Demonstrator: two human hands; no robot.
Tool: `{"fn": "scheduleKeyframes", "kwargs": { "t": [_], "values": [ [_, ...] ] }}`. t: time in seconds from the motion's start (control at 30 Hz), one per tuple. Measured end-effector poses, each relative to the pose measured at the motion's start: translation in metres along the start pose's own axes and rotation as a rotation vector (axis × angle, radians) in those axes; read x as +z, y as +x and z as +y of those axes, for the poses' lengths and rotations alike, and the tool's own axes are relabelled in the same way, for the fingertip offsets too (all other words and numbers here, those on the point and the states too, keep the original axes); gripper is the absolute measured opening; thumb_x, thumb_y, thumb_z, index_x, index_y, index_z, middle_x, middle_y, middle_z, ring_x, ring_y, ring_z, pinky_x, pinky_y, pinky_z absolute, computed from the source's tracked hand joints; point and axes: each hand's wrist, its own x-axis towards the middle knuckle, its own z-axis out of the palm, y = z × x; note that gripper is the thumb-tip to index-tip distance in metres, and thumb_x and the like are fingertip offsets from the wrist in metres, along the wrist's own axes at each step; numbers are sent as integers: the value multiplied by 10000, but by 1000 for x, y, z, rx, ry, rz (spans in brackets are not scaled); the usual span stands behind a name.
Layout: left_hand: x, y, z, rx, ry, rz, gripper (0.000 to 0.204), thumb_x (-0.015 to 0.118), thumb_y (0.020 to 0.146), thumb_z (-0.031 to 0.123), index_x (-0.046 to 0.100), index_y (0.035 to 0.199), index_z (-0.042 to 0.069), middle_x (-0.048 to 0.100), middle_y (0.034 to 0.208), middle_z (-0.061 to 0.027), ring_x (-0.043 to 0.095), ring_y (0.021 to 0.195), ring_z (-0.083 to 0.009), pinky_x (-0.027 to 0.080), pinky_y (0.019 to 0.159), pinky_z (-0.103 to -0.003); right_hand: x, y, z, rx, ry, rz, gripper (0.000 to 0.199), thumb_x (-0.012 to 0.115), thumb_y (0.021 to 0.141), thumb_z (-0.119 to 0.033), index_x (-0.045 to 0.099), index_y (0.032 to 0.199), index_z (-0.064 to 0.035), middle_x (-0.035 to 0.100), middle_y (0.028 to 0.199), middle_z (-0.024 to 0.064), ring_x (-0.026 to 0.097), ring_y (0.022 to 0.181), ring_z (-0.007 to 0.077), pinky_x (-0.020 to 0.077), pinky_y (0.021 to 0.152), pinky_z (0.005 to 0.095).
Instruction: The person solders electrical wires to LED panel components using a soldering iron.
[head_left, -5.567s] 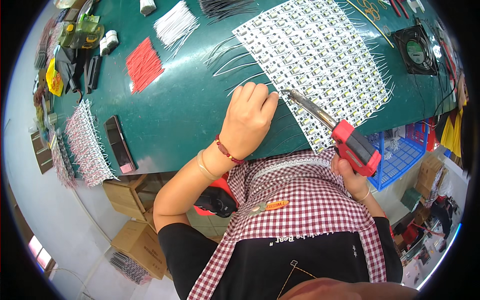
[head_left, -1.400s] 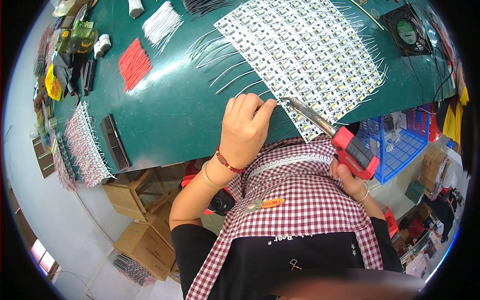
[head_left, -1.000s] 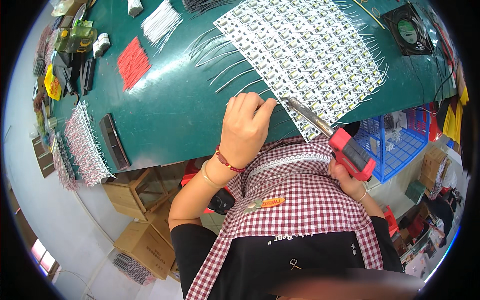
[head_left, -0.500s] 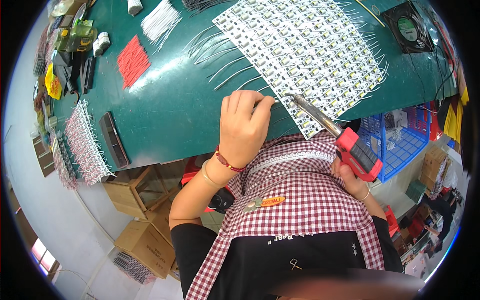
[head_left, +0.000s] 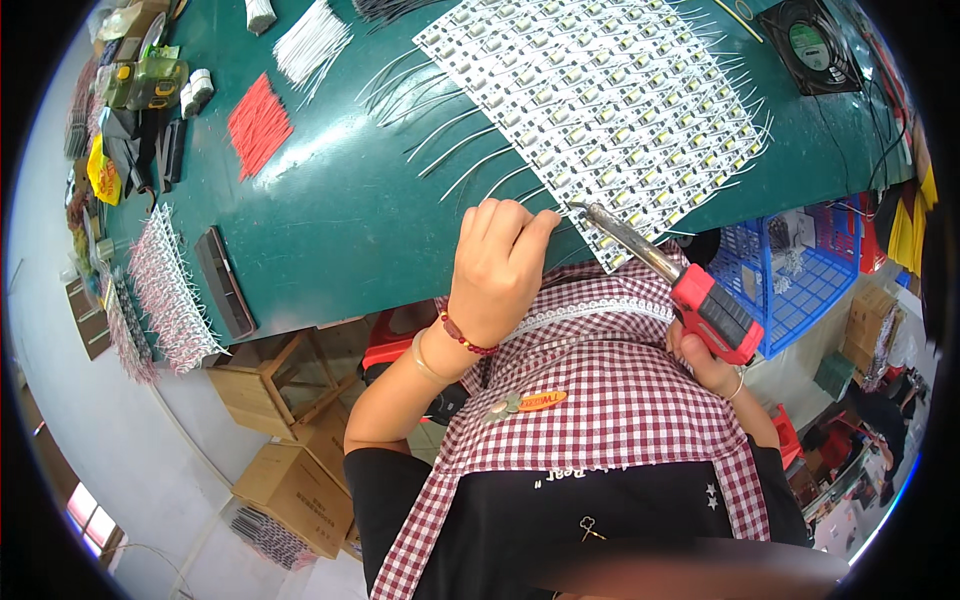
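Observation:
My right hand point(head_left: 706, 365) is wrapped round the red-and-black handle of a soldering iron point(head_left: 715, 312). The iron's metal barrel slants up to the left, and its bent tip is at the lower left edge of a white LED circuit board panel point(head_left: 590, 110). My left hand point(head_left: 500, 262) is closed in a pinch beside that edge, close to the iron's tip. A thin white wire seems to be between its thumb and forefinger, mostly hidden by them. Rows of small components cover the panel, and white wires point(head_left: 465, 132) stick out along its left and right sides.
Bundles of red wires point(head_left: 260, 126) and white wires point(head_left: 312, 48) lie on the green table point(head_left: 330, 210). A black fan point(head_left: 812, 48) stands at the far right. At the left are a wired strip panel point(head_left: 172, 290) and a dark bar point(head_left: 226, 280). A blue crate point(head_left: 815, 275) sits below right.
The panel has shifted slightly left and toward me. My left hand has moved a little right and nearer me, and the iron's tip has lowered slightly along the panel's edge.

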Motion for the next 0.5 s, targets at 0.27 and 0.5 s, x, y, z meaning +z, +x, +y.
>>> {"fn": "scheduleKeyframes", "kwargs": {
  "t": [0.27,0.5],
  "values": [
    [-2,-1,1,-8,-7,-13,272,707,699,-81,677,941,41,481,751,-49,498,689,-223,396,609,-341,3,4,-7,-56,-37,-18,175,693,734,-83,680,895,-15,663,839,145,640,701,317,490,601,377],
    [-2,-2,-1,-8,-3,-11,278,705,700,-81,676,946,45,480,751,-47,494,686,-221,388,605,-343,3,7,-11,-184,-189,17,188,696,715,-125,678,869,-19,664,839,147,638,701,327,496,612,399]
  ]
}}
